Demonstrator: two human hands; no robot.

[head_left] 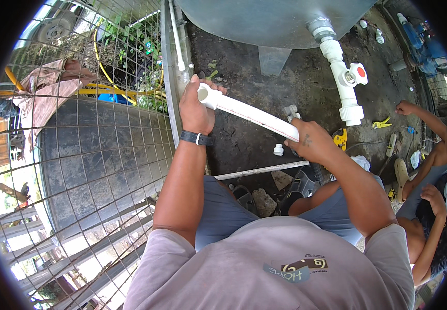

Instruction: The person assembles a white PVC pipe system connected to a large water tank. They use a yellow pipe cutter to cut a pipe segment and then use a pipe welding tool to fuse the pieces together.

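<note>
A white plastic pipe [257,118] is held slantwise in front of me, its left end higher in the picture. My left hand [197,113] is closed around the white pipe fitting [209,96] on that end; the fitting's round opening faces toward me. At the pipe's other end, my right hand [314,142] is wrapped around it, with some fingers hidden beneath. Beyond my right hand, a white valve with a red-centred handle [355,75] hangs on a line of white fittings. That line joins the side of a large grey tank [270,23].
Wire mesh fencing [105,150] runs along my left. On the dark ground lie a small white fitting [278,150], grey-white fittings [290,111], a yellow tool [340,138] and yellow-handled pliers [382,124]. A thin white strip [262,170] crosses before my feet. Another person's arm [425,114] reaches in at right.
</note>
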